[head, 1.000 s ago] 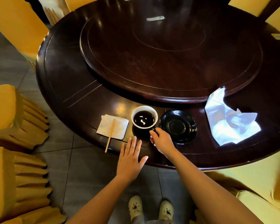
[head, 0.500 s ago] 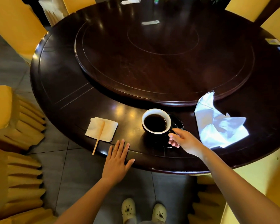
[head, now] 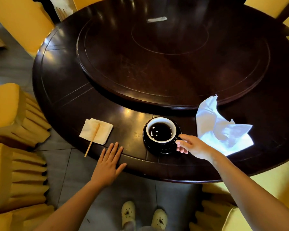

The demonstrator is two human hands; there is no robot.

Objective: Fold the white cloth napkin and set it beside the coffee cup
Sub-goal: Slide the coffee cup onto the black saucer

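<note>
Full cup at the table edge, napkin not yet touched

The right hand (head: pixel 193 147) pinches the handle of the cup (head: pixel 161 130), which sits on its black saucer (head: pixel 147 140) near the rim of the table (head: pixel 65 84); the left hand (head: pixel 107 164) lies spread and flat on that rim. The napkin (head: pixel 220 125) lies crumpled just right of the cup, apart from both hands. The coffee is close to the brim, so a jerky release or a sleeveless arm sweeping across for the napkin could slop it onto the white cloth.
</note>
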